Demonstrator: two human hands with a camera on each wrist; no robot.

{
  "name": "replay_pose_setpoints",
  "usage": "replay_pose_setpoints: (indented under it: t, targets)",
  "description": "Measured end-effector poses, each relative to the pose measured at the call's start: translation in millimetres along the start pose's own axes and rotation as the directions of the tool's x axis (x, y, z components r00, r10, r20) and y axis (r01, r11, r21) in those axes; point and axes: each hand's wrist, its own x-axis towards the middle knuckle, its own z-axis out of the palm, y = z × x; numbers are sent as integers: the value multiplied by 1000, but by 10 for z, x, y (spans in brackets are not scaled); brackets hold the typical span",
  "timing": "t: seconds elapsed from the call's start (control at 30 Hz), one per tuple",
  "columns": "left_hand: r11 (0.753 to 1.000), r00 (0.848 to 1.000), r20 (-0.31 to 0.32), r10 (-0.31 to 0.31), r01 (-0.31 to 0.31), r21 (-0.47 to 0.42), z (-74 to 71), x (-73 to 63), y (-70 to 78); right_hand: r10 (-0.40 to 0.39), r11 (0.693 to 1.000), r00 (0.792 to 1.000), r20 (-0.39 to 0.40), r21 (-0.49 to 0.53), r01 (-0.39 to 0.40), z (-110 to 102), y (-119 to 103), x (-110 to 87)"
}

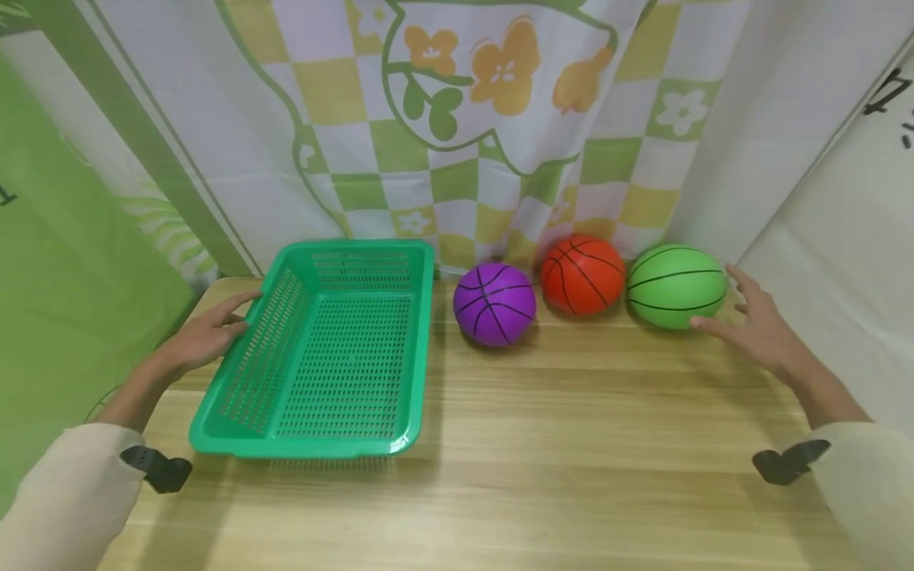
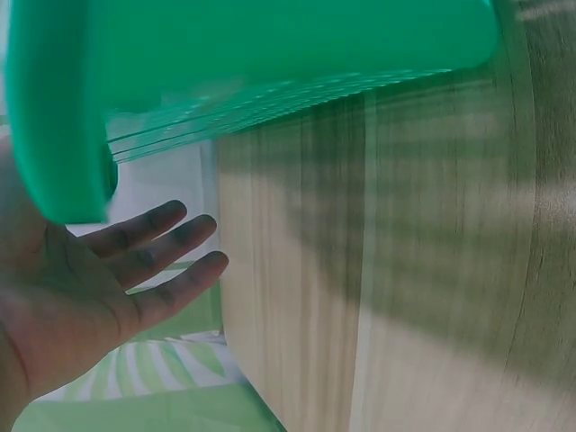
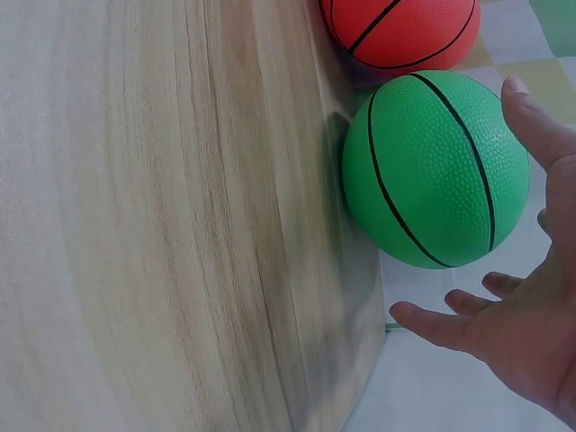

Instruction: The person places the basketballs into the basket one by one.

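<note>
My left hand (image 1: 207, 335) is at the left rim of a green plastic basket (image 1: 416, 349), which has perforated walls and floor. In the left wrist view its fingers (image 2: 171, 256) extend loosely beneath the rim, and the thumb is hidden behind the basket. At the far right, my right hand (image 1: 758, 325) is spread beside a green ball (image 1: 677, 287) with black lines. Its thumb and fingers stand apart around the ball's right side, and the right wrist view shows them uncurled. A red ball (image 1: 582, 275) sits just left of the green one.
A purple ball (image 1: 494, 304) lies between the basket and the red ball. All stand on a wooden table (image 1: 543, 460). A patterned curtain (image 1: 457, 174) hangs along the back edge, green cloth (image 1: 64, 262) at the left and white cloth (image 1: 842, 238) at the right.
</note>
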Motion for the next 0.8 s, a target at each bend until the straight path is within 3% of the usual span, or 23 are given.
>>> replay_pose_setpoints:
  t: [0.2, 0.47, 0.7, 0.8]
  targets:
    - [996, 1000, 24, -6, 8, -88, -9, -4, -34, -2, 1000, 1000, -13, 16, 3, 37, 11, 33]
    - [967, 995, 93, -44, 65, -245, 3, -47, -100, 19, 997, 1000, -5, 77, -18, 35, 69, 97]
    - [890, 993, 113, -44, 91, -446, 31, -21, -106, 22, 989, 1000, 21, 143, -25, 79, 194, 109]
    - [872, 993, 108, -37, 85, -482, 67, -23, -97, 21, 989, 1000, 22, 148, -24, 85, 237, 130]
